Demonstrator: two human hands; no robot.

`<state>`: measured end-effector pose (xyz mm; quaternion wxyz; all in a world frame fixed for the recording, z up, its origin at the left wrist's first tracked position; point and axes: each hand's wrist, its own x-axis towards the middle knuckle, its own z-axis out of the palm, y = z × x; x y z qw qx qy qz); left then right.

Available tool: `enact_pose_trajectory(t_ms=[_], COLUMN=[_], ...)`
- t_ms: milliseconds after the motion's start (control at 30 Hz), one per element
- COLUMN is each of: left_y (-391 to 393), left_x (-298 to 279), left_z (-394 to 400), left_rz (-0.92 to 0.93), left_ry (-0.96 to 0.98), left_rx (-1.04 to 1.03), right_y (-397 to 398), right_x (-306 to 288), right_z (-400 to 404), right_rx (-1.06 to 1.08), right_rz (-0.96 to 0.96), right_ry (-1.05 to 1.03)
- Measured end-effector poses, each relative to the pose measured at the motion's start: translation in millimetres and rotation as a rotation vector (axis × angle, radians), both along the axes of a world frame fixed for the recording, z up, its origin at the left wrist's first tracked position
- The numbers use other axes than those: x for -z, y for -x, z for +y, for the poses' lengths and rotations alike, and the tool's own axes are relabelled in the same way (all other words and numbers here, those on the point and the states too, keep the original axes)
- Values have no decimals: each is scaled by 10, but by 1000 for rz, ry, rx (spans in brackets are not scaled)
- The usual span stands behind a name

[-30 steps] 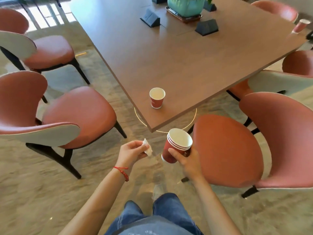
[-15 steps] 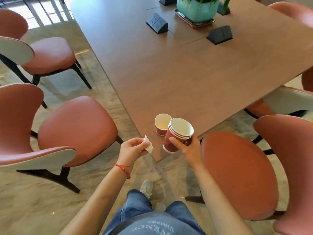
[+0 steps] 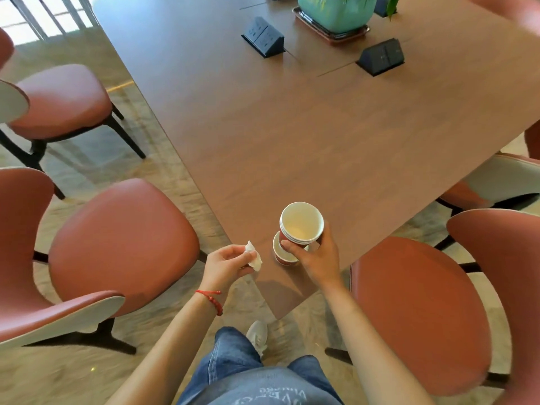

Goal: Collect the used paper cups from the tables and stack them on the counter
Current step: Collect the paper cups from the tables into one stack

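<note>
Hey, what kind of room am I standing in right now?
Probably an office meeting room: a big wooden table with pop-up power socket boxes set into it, matching padded chairs round it, and a potted plant as a centrepiece.

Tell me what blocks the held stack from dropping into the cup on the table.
Nothing visible does. The stack in the right hand hangs just above the lone cup; the left hand, holding a tissue, stays aside.

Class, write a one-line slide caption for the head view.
Right hand lowers a stack of red cups over a lone cup at the table corner; left hand holds tissue.
</note>
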<state>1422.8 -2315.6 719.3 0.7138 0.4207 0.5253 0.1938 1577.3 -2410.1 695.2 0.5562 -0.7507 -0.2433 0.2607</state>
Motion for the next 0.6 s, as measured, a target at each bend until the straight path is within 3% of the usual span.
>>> enact_pose_trajectory(t_ms=[433,600], left_y=[-18,4], left_x=[105,126], left_z=[189,227], left_rz=[14,19], left_ry=[41,42], left_rx=[20,22], right_y=[18,74], right_x=[421,553], right_z=[-50,-23], right_rx=[-138,-78], right_rz=[-40,8], right_ry=[123,143])
